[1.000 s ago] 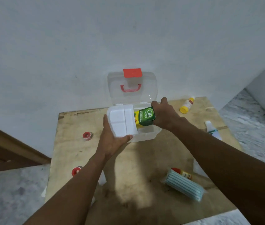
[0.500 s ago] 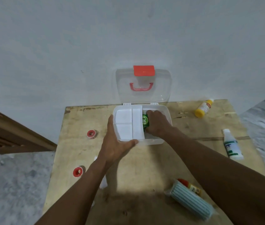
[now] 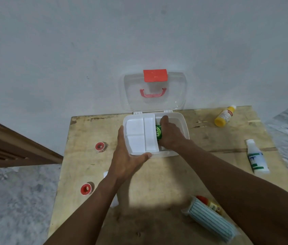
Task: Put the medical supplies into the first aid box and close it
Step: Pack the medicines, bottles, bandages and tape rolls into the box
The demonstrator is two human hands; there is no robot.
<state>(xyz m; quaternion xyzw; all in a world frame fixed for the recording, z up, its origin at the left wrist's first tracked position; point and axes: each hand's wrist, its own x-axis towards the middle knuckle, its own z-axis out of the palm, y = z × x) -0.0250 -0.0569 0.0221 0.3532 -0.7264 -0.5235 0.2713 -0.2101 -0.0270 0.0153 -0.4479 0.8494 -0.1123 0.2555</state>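
**Q:** So how far along is this? Looks like barely started.

**A:** Pretty much. The first aid box (image 3: pixel 183 121) sits at the far middle of the wooden table (image 3: pixel 166 183), clear lid (image 3: pixel 154 91) propped open against the wall. The right hand (image 3: pixel 170 137) is down inside the right part of the box, curled around a green packet (image 3: pixel 158 132), so that's one item going in. Can't tell if it's actually resting on the bottom yet.

**Q:** And the other hand?

**A:** The left hand (image 3: pixel 127 160) is spread wide on the box's near left corner, thumb along the near edge, steadying it next to the white divided tray (image 3: pixel 142 133).

**Q:** What's left outside?

**A:** Plenty. Two red tape rolls on the left, one farther (image 3: pixel 100 146) and one nearer (image 3: pixel 86 189). A yellow bottle (image 3: pixel 225 116) at the far right, a white bottle (image 3: pixel 257 157) lying on the right, and a pack of face masks (image 3: pixel 210 221) at the near right with a small red-and-yellow item (image 3: pixel 209 203) tucked just behind it. All that still has to go in, then the lid comes down and the red latch (image 3: pixel 155 75) gets snapped. I'd call it early.
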